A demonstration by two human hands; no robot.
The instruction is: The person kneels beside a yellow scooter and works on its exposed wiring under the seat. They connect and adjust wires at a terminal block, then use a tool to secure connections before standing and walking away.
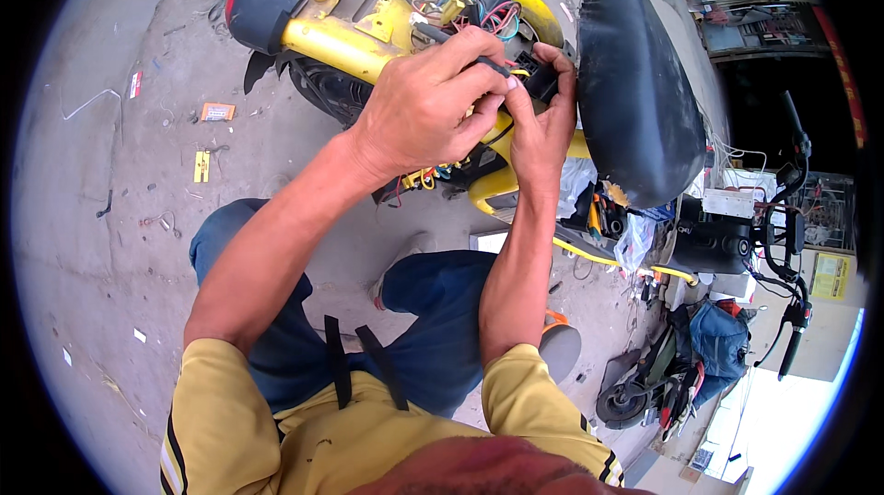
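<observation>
Both my hands are raised over the open body of a yellow electric scooter (345,51). Pinched in the fingers of my left hand (425,106) is a slim black rod-like piece (492,63); whether it is a tool or a sheathed cable I cannot tell. My right hand (541,131) grips a black plastic connector block (541,81), its thumb meeting the left fingertips. A bit of yellow wire shows between the hands. Just beyond lies a bundle of coloured wires (502,18) in the scooter's frame.
The black scooter seat (635,94) stands tipped up right of my right hand. Tools and plastic bags (633,242) lie on the footboard. Handlebars (794,228) rise at the far right. Scraps, including a yellow tag (202,166), litter the concrete floor. Another scooter (635,389) stands lower right.
</observation>
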